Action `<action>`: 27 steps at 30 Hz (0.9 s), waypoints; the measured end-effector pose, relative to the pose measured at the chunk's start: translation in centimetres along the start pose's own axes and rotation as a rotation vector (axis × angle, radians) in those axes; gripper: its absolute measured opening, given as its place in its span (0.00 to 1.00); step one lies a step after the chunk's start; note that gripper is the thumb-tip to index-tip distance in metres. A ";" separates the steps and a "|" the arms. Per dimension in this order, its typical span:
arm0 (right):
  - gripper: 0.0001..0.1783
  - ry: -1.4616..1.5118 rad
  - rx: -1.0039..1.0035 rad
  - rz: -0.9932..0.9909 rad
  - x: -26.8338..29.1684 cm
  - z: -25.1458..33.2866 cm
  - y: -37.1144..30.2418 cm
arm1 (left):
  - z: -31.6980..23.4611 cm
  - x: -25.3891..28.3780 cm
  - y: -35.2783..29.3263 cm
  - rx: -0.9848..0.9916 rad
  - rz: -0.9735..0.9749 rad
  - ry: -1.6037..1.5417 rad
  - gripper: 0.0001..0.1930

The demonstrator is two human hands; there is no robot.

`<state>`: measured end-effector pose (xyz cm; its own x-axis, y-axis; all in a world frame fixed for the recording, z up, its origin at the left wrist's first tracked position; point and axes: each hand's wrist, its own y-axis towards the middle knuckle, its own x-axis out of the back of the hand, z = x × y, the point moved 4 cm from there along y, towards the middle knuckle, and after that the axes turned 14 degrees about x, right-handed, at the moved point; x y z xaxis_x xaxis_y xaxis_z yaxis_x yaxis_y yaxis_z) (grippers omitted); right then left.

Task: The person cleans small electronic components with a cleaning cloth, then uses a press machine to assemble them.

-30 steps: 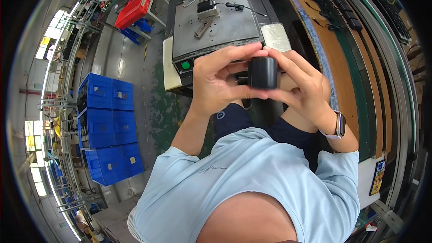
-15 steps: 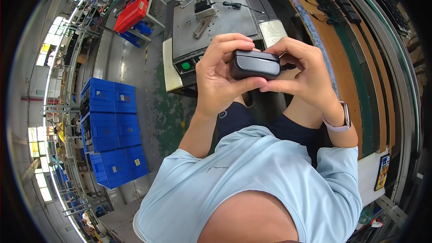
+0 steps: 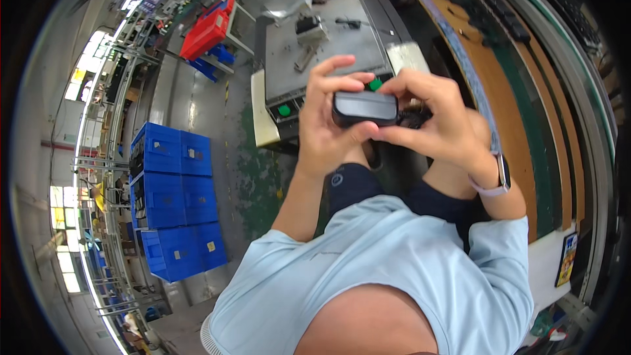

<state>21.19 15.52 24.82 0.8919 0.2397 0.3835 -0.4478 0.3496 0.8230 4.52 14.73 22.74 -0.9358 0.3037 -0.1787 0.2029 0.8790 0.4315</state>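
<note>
I hold a black power adapter (image 3: 365, 106) with rounded ends between both hands, above my lap and in front of the machine. My left hand (image 3: 321, 121) grips its left end, thumb along the near edge and fingers behind; the forefinger is raised a little. The thumb and fingers of my right hand (image 3: 442, 113) close on its right end. A dark bundled cord (image 3: 414, 118) shows inside my right palm, partly hidden by the fingers. Another black adapter (image 3: 307, 24) sits on a metal block on the machine's grey plate (image 3: 279, 59), its cord (image 3: 351, 23) stretching to the right.
Green buttons (image 3: 284, 111) are on the machine's front. To my right runs a bench (image 3: 509, 138) with a row of black adapters (image 3: 506, 16) and cords along it. Blue crates (image 3: 163, 200) are stacked at the left, and a red bin (image 3: 207, 34) stands on a rack beyond.
The adapter has been turned in my hands, so the seam seen before is out of sight. My left forefinger has lifted, and the whole view has shifted slightly.
</note>
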 end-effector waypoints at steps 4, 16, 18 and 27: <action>0.22 0.823 -0.609 -0.127 -2.7 -3.4 -2.9 | 1.6 1.6 -0.5 -0.084 -0.009 0.777 0.22; 0.25 0.570 -0.841 -0.098 -1.6 -9.4 -4.5 | 17.4 26.6 12.9 0.232 -0.602 0.579 0.26; 0.24 0.445 -0.663 -0.008 -2.0 -10.1 -2.4 | 18.8 32.5 13.3 0.072 -0.522 0.867 0.30; 0.26 -0.102 -0.552 -0.046 2.4 -21.3 0.3 | 17.9 29.9 14.6 0.263 -0.175 0.234 0.38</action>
<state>21.90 35.50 17.02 0.9005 0.1343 0.4137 -0.3510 0.7861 0.5088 -15.34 43.26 7.87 -0.9971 0.0760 -0.0097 0.0734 0.9835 0.1653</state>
